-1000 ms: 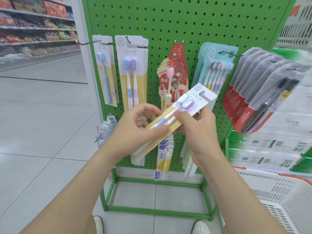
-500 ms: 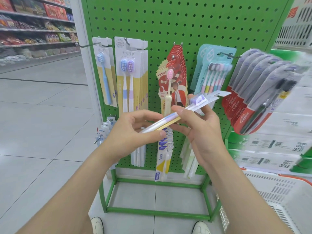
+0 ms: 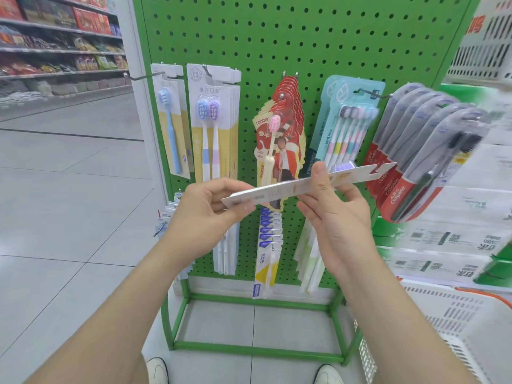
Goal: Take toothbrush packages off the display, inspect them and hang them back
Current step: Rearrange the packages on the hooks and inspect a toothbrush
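Note:
I hold one toothbrush package (image 3: 279, 191) in front of the green pegboard display (image 3: 304, 37), tilted so its white printed back faces me and its hanger end points right. My left hand (image 3: 205, 212) pinches the package's left end. My right hand (image 3: 332, 214) grips its middle, thumb on the back. A bit of purple brush head shows above the card's far edge. Matching two-brush packages (image 3: 213, 126) hang on a hook at the upper left of the board.
Other toothbrush packs hang on the board: a blue single (image 3: 171, 123), red packs (image 3: 279, 139), a pastel multipack (image 3: 346, 126) and Colgate packs (image 3: 421, 156) at right. A white plastic basket (image 3: 454, 322) stands at lower right. Store shelves (image 3: 55, 45) line the far left aisle.
Both hands have rotated the package from front-facing to edge-on and now to its back side, raising it slightly.

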